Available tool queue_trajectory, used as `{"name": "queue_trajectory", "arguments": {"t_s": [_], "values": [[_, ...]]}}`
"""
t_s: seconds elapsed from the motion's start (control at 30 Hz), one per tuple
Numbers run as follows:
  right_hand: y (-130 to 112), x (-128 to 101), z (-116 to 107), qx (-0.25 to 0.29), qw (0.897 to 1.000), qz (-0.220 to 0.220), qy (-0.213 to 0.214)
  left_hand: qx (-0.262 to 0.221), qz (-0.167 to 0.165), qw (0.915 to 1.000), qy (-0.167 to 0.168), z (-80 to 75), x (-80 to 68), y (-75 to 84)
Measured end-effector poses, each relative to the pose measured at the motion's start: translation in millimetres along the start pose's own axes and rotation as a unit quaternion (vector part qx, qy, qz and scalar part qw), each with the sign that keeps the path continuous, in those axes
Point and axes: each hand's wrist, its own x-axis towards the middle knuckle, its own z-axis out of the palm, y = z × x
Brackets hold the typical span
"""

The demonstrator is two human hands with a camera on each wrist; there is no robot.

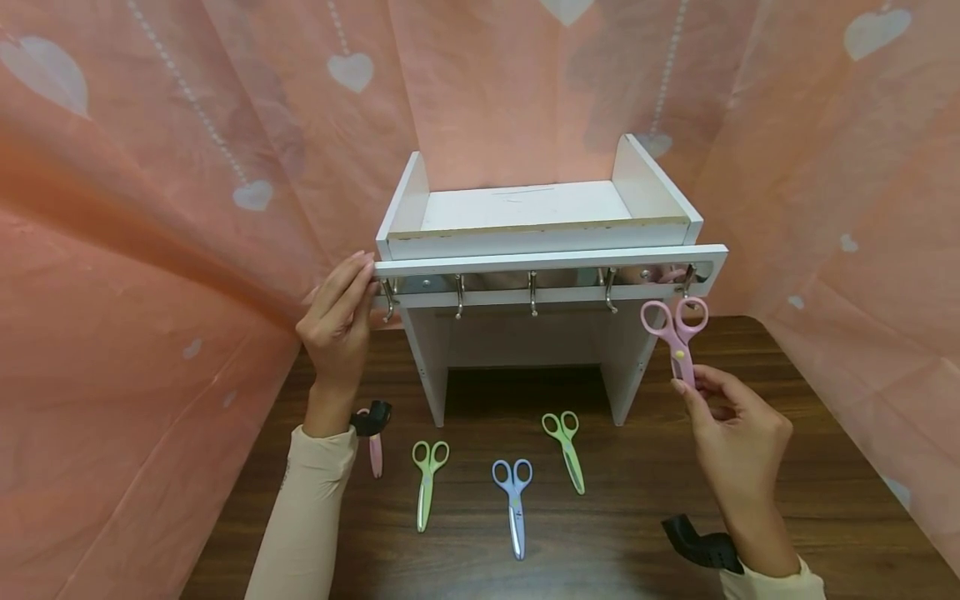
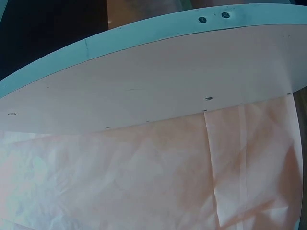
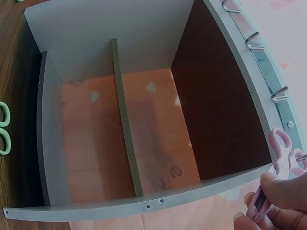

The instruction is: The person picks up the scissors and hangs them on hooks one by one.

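My right hand (image 1: 738, 433) pinches pink scissors (image 1: 678, 342) by the blade end, between thumb and fingers. Their finger loops point up, at the rightmost hook (image 1: 687, 279) of a white hook rail (image 1: 495, 267). In the right wrist view one loop of the pink scissors (image 3: 283, 155) overlaps the tip of a metal hook (image 3: 301, 158). Against the rail's left end rests my left hand (image 1: 337, 325), fingers extended upward and fingertips at its top edge; the thumb is mostly hidden. The other hooks along the rail carry nothing. My left hand does not appear in the left wrist view.
Behind the rail stands a white shelf unit (image 1: 657, 179). On the dark wooden table (image 1: 630, 542) lie green scissors (image 1: 425, 492), blue scissors (image 1: 516, 512), more green scissors (image 1: 567, 454) and a pink pair (image 1: 376, 454) partly hidden by my left wrist. Pink heart-patterned cloth (image 1: 150, 333) surrounds the table.
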Motion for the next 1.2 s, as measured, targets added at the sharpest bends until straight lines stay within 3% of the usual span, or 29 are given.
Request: {"name": "queue_trajectory", "arguments": {"t_s": [0.63, 1.2], "values": [[3, 1, 10, 0.021, 0.999, 0.010, 0.023, 0.001, 0.001, 1.0000, 0.001, -1.0, 1.8, 1.4], [7, 2, 11, 0.018, 1.000, 0.021, 0.008, -0.002, 0.001, 1.0000, 0.000, -0.5, 4.2, 4.6]]}}
